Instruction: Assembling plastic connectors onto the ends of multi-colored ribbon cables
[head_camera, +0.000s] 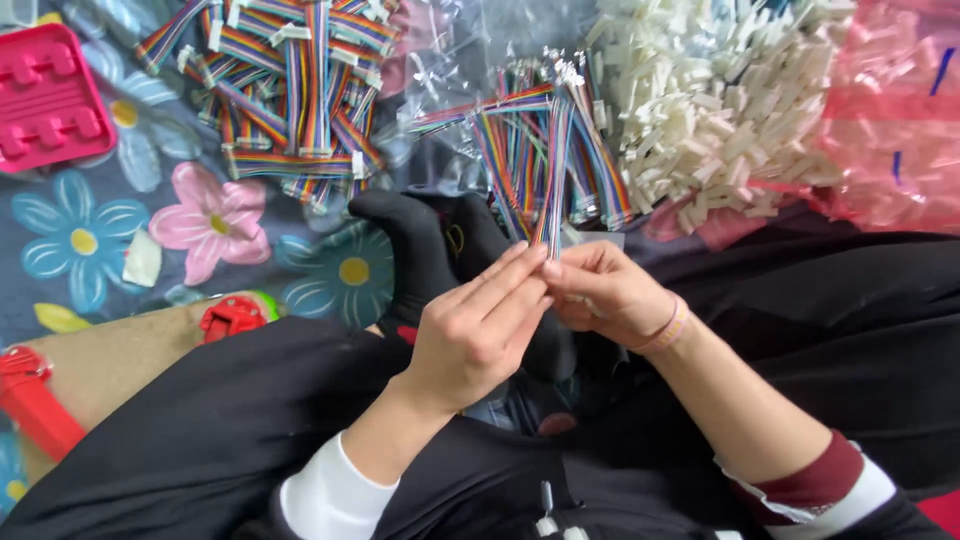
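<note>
Ribbon cable held upright: rainbow stripes of red, orange, yellow, green, blue and violet, tipped white. Finished cable pile: the same rainbow stripes, white end plugs. Connector heap: plain white. Plastic bag: translucent pink with blue marks. Cloth: grey-blue, printed with pink, blue and pale flowers with yellow centres. Tray: solid pink-red. Socks: black. Trousers: black. Wristband: pink and yellow. Right cuff: maroon over white. Left cuff: white.
</note>
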